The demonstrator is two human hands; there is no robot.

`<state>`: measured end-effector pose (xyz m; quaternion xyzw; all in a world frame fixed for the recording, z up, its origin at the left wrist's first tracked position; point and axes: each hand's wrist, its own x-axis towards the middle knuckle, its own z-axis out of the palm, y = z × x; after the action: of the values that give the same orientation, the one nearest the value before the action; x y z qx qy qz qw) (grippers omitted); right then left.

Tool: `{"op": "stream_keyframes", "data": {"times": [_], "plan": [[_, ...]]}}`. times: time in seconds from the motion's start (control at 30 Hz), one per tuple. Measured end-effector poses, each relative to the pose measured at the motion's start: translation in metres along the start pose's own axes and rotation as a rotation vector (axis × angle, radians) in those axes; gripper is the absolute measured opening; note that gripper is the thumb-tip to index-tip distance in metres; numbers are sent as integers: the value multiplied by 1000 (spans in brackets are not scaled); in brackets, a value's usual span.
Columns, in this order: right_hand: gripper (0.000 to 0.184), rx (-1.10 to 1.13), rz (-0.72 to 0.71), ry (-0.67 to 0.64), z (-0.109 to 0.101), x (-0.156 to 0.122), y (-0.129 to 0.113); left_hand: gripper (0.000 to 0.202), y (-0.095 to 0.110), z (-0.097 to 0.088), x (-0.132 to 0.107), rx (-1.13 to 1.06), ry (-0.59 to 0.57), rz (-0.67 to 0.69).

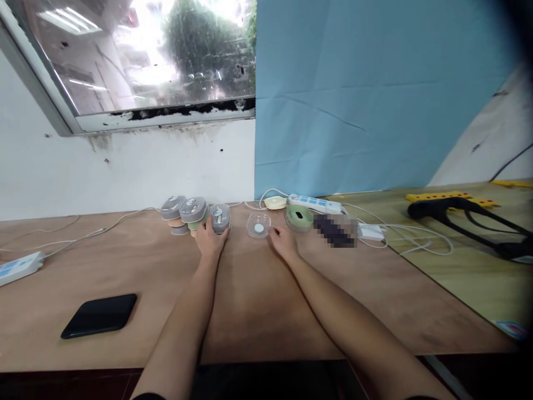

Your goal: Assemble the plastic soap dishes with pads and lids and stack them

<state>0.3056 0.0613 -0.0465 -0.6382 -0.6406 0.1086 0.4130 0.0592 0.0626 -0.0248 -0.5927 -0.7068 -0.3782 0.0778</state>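
Note:
My left hand (211, 240) is wrapped round the front of a small rounded container with a translucent grey lid (220, 213), the rightmost of a group. Beside it stand two more grey-lidded containers (194, 207) stacked on others with green, orange and grey sides. My right hand (285, 242) has its fingers curled together at the right rim of a clear plastic lid (253, 226), which lies on the table with a white disc in its middle. Just behind that hand sits a green container (305, 220) with a dark oval on top. A cream-coloured piece (275, 203) lies farther back.
A white power strip (315, 204) and cables run along the wall. To the right are a blurred dark object (334, 231), a white adapter (371, 231) and a black frame (483, 225). A black phone (100, 315) and another power strip (20, 268) lie left.

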Motion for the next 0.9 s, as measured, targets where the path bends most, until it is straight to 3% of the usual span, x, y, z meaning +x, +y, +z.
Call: {"op": "stream_keyframes", "data": {"times": [0.13, 0.3, 0.43, 0.53, 0.73, 0.9], "plan": [[37, 27, 111, 141, -11, 14, 20, 79, -1, 3, 0, 13, 61, 15], [39, -48, 116, 197, -10, 18, 27, 85, -3, 7, 0, -33, 83, 42], [36, -236, -70, 249, -7, 30, 16, 72, -7, 5, -4, -92, 135, 44], [32, -378, -196, 258, -10, 56, 8, 55, -8, 2, -10, -121, 122, 124], [35, -682, -245, 111, -5, 117, 2, 29, 11, -1, -27, -222, -48, 326], [21, -747, -242, -80, 8, 138, 6, 23, 20, -4, -42, -307, -115, 506]]}}
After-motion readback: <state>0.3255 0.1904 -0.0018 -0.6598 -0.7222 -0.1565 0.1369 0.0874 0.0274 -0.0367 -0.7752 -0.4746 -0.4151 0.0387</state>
